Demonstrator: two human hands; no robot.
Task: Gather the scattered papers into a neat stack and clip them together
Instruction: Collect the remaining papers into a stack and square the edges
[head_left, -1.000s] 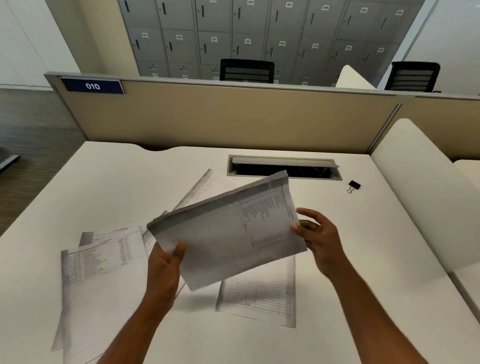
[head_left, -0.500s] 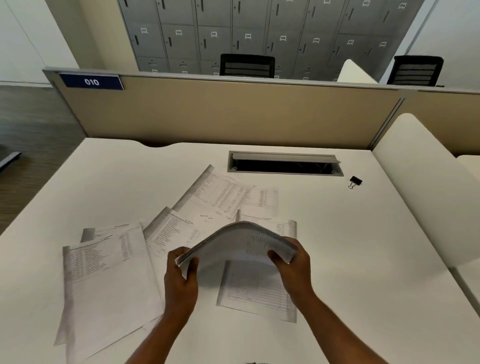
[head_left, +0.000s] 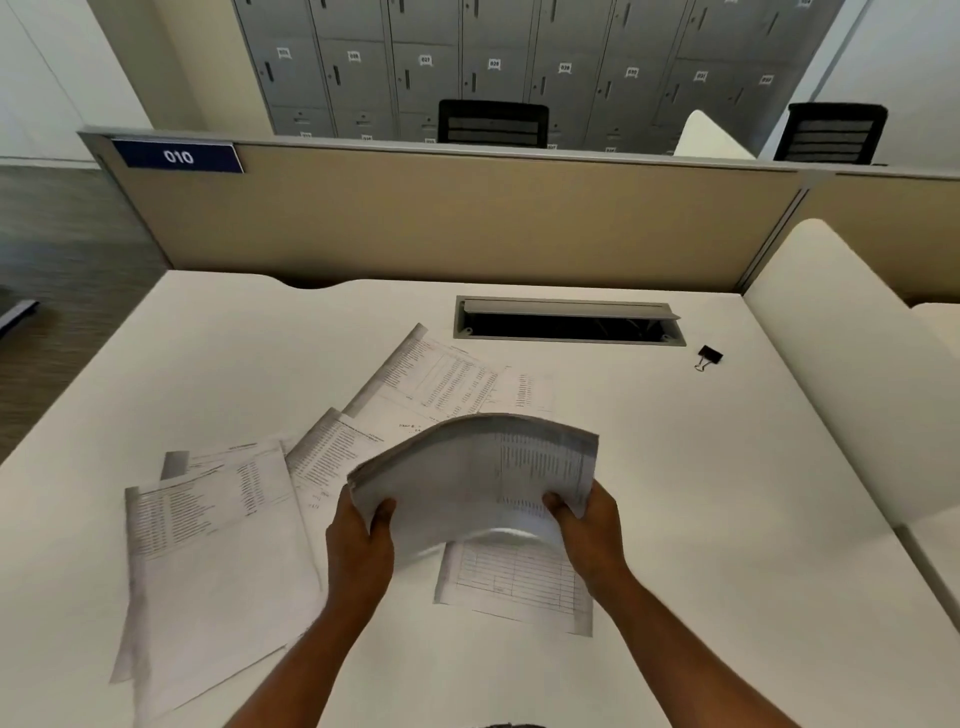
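- Our left hand (head_left: 358, 545) and right hand (head_left: 592, 535) each pinch an end of the bowed stack of papers (head_left: 478, 483), lifted above the counter (head_left: 701, 493).
- Loose sheets (head_left: 208, 545) lie scattered beneath and to the left.
- The binder clip (head_left: 707, 357) sits far right, near the cable hatch (head_left: 569, 321).

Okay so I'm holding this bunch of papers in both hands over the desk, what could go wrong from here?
The held stack is bowed between your left hand and right hand, so sheets may slip or fan out of line.

Loose sheets still lie on the desk; clipping now would leave them out.

The binder clip sits far off to the right, so reaching for it leaves one hand holding the stack, which may sag.
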